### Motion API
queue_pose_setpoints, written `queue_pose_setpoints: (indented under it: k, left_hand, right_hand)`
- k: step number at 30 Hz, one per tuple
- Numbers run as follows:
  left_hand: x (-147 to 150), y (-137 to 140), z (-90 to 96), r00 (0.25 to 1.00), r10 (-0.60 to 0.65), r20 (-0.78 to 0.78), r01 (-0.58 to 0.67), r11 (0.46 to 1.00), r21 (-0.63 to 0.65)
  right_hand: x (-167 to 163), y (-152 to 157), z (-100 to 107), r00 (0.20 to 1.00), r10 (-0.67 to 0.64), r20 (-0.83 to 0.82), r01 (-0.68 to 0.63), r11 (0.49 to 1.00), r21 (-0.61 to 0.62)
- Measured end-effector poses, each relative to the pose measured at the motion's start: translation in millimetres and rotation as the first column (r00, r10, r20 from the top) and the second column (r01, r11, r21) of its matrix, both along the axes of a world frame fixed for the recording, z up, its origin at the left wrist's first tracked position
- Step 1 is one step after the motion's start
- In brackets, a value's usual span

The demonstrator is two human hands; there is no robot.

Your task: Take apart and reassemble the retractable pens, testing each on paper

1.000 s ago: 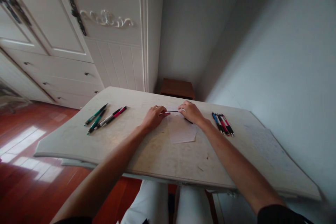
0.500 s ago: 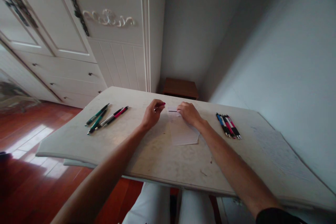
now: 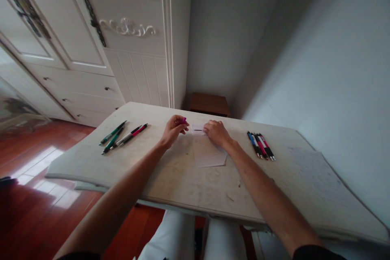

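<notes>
My left hand (image 3: 173,131) is raised over the far side of the table, its fingers closed on a small magenta pen part (image 3: 184,120); the fingers hide the rest of it. To its right, my right hand (image 3: 217,132) rests on the far end of some white paper (image 3: 210,154), fingers curled together. A thin dark strip (image 3: 198,130) lies on the paper beside those fingertips, and I cannot tell whether they grip it or a paper slip. Several pens (image 3: 124,136), green, silver and magenta, lie to the left. Another row of pens (image 3: 261,145), blue, white and magenta, lies to the right.
The white table (image 3: 170,178) has worn, stained patches and small debris near its front edge. Beyond it are a white cabinet (image 3: 137,73), a low brown wooden box (image 3: 209,103) and a grey wall (image 3: 329,69). A reddish wooden floor (image 3: 30,219) shows at left.
My left hand has turned a little and moved slightly left, so more of the magenta part shows. The right hand keeps its place on the paper; the whole view has shifted slightly.
</notes>
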State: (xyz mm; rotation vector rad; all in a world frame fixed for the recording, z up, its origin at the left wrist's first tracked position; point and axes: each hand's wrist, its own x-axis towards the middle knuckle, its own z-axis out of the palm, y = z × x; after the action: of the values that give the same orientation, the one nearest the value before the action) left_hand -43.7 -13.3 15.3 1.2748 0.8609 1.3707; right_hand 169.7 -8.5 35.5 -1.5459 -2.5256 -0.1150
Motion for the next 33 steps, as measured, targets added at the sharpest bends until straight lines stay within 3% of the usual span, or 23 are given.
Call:
queue_pose_setpoints:
  k: [4, 9, 16, 27, 33]
  left_hand:
    - [2.1, 0.1, -7.2, 0.986, 0.034, -0.161, -0.015, 0.993, 0.120]
    - [3.0, -0.9, -8.9, 0.915, 0.184, -0.360, -0.088, 0.960, 0.267]
    - [-2.4, -3.5, -5.0, 0.781, 0.266, -0.565, 0.034, 0.885, 0.464]
    - [-5.2, -2.5, -11.2, 0.738, 0.172, -0.652, 0.160, 0.895, 0.416]
    - [-3.9, -1.1, -12.2, 0.754, 0.167, -0.635, 0.146, 0.900, 0.411]
  right_hand:
    - [1.8, -2.7, 1.6, 0.999, 0.017, -0.043, -0.017, 1.000, -0.001]
    - [4.6, -8.5, 4.2, 0.989, 0.102, -0.103, -0.104, 0.994, -0.013]
    - [2.9, -8.4, -2.9, 0.988, 0.125, -0.094, -0.124, 0.992, 0.014]
    - [-8.2, -18.4, 4.2, 0.920, 0.226, -0.319, -0.166, 0.965, 0.205]
    - [-10.5, -19.5, 0.7, 0.890, 0.281, -0.359, -0.204, 0.950, 0.237]
